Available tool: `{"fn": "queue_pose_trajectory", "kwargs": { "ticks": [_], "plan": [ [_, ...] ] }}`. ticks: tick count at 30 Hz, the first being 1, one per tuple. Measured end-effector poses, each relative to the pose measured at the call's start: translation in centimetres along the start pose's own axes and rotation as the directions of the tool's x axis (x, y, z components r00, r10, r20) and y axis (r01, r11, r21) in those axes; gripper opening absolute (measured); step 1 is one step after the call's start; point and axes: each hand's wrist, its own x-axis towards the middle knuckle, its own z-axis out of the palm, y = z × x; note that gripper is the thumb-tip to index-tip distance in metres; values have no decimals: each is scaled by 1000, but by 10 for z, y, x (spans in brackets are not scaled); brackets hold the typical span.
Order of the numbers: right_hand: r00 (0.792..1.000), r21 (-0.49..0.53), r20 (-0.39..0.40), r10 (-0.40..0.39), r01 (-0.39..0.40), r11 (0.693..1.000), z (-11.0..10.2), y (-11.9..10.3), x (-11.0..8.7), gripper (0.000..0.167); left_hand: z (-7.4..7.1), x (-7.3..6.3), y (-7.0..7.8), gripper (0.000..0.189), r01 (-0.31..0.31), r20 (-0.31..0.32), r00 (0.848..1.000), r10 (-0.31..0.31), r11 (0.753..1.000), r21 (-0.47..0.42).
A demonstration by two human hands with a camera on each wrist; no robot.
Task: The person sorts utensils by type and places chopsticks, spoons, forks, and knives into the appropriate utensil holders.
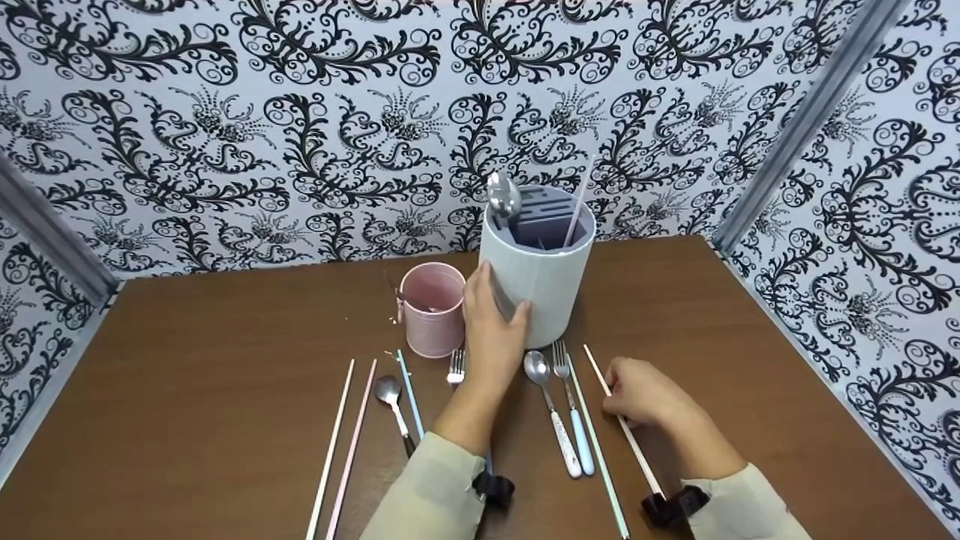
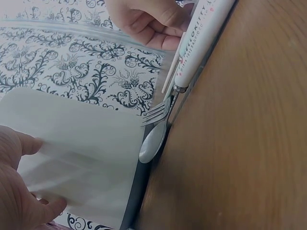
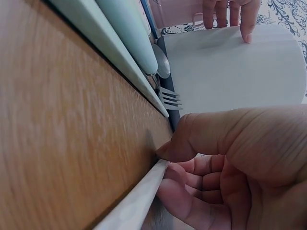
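A tall white utensil holder [image 1: 551, 285] with a grey slotted top stands at the back, holding a large spoon [image 1: 505, 196] and a pink chopstick [image 1: 580, 202]. My left hand [image 1: 493, 341] rests on its left side, fingers and thumb spread against the wall. Low on the right, my right hand [image 1: 646, 394] pinches a white chopstick [image 3: 136, 199] between thumb and fingers, close over the wooden table [image 1: 720, 330]. Between the hands lie a spoon [image 1: 536, 367] with a patterned white handle, a fork [image 1: 578, 442] with a light blue handle and a pale green chopstick [image 1: 598, 442].
Left of the holder stands a pink cup [image 1: 433, 330]. Nearer, a white chopstick [image 1: 332, 442], a pink chopstick [image 1: 353, 442], a dark-handled spoon [image 1: 388, 388], a blue chopstick [image 1: 409, 386] and another fork [image 1: 456, 367] lie on the table. Patterned walls [image 1: 337, 127] enclose the back and sides.
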Motion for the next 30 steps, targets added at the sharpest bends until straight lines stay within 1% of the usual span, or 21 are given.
{"fn": "queue_pose_trajectory", "kwargs": {
  "ticks": [7, 14, 17, 24, 30],
  "plan": [
    [1000, 18, -9, 19, -19, 1000, 1, 1, 2, 16, 0, 1, -1, 78, -2, -6, 1000, 2, 1000, 11],
    [998, 4, -61, 22, -22, 1000, -2, 2, 3, 18, 0, 1, 0, 79, -3, 1, 1000, 3, 1000, 4],
    [997, -3, -78, 11, -12, 1000, -5, 2, 3, 21, 0, 1, 0, 79, -2, 1, 1000, 2, 1000, 5],
    [997, 66, -80, -2, 7, 998, -14, 0, -1, 22, 0, 1, 0, 80, 14, -2, 1000, -14, 1000, 5],
    [995, 150, -100, -11, 26, 988, -21, -1, -5, 23, 1, 1, -1, 80, 16, 1, 1000, -16, 1000, 4]
  ]
}}
